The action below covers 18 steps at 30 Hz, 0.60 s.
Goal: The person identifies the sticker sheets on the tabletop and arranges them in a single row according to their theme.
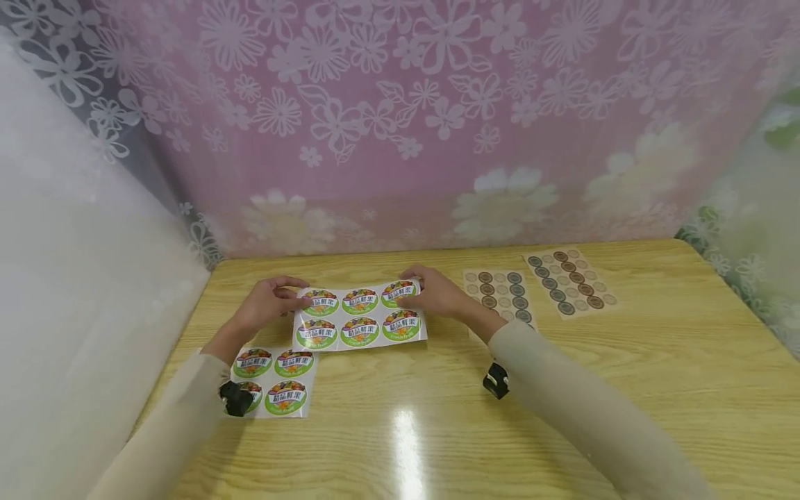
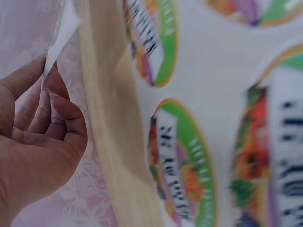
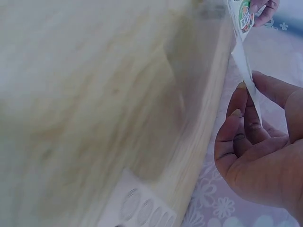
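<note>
A sheet of oval fruit stickers, in two rows with green and white labels, is held up off the table between both hands. My left hand pinches its left edge between thumb and fingers; the left wrist view shows this hand with the sheet's edge in its grip. At the upper right corner my right hand pinches the sheet, thumb in front and fingers behind, as the right wrist view's hand also shows. A second sticker sheet lies flat below my left forearm, partly covered by it.
Two sheets of small round brown and grey stickers lie at the right back: one sheet partly under my right forearm, the other sheet farther right. The wooden table meets a flowered pink curtain at its back edge.
</note>
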### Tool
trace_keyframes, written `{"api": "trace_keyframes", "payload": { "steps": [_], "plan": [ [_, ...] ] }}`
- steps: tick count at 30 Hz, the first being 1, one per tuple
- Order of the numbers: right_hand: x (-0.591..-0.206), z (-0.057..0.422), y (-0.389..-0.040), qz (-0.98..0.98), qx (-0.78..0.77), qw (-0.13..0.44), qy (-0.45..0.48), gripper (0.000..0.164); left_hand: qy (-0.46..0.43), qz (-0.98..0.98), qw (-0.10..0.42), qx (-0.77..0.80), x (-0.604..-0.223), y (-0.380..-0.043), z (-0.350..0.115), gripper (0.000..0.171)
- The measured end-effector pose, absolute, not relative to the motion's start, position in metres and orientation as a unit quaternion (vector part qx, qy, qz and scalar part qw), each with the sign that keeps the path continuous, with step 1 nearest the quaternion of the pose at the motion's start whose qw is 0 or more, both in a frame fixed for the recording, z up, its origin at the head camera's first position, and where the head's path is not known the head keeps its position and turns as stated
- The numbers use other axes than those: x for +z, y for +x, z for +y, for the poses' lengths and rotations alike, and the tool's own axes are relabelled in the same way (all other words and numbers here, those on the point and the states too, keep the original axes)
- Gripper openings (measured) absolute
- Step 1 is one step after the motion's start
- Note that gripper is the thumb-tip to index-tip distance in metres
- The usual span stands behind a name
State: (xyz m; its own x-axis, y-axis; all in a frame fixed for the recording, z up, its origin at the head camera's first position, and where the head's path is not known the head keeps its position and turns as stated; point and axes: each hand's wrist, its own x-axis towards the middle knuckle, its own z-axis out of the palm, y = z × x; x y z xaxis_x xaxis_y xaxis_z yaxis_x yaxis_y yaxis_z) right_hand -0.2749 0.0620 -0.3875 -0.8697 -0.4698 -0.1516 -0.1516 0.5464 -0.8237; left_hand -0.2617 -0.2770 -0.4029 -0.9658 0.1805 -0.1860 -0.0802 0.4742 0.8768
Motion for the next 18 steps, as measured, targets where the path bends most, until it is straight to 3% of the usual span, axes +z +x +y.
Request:
{"api": "trace_keyframes", "payload": {
  "steps": [10,18],
  "plan": [
    [-0.398,0.082,-0.249,0.844,-0.471,0.201,-0.160,0.050,0.056,0.856,0.132,0.497,-0.410,-0.233,-0.268,0.045],
    [-0.402,0.090,-0.229,0.846,-0.473,0.198,-0.145,0.046,0.063,0.822,0.165,0.541,-0.403,-0.213,-0.257,0.042]
  ]
}}
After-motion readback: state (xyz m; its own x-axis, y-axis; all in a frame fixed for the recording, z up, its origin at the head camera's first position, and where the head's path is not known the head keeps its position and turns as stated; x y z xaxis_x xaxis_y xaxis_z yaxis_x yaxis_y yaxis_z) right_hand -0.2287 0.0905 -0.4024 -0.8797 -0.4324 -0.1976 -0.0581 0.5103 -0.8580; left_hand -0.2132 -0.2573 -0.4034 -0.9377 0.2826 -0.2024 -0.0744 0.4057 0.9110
